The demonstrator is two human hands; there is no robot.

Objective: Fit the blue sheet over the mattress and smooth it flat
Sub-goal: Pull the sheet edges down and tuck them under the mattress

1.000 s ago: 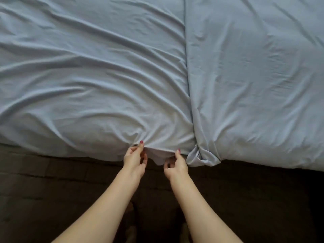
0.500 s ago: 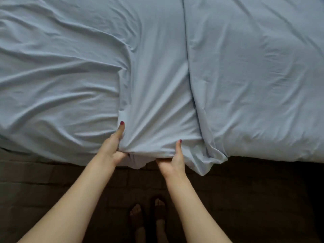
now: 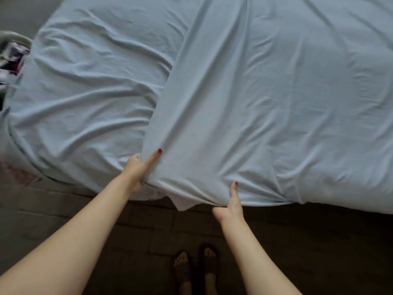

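Both forearms extended forward over dark floor [image 3: 319,241]. Left hand [image 3: 137,170] and right hand [image 3: 230,206] each pinch blue sheet [image 3: 265,103] at near bed edge, thumbs on top, fingers curled beneath. Sheet covers mattress, wrinkled at left.

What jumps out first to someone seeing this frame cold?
The wrinkled pale blue cotton sheet fills most of the view, spread over the bed with a long lengthwise fold running up its middle. At its near edge both bare hands pinch the cloth: the left hand at the fold's base, the right hand lower, by the hanging hem. Below, two sandalled feet stand on the dark tiled floor.
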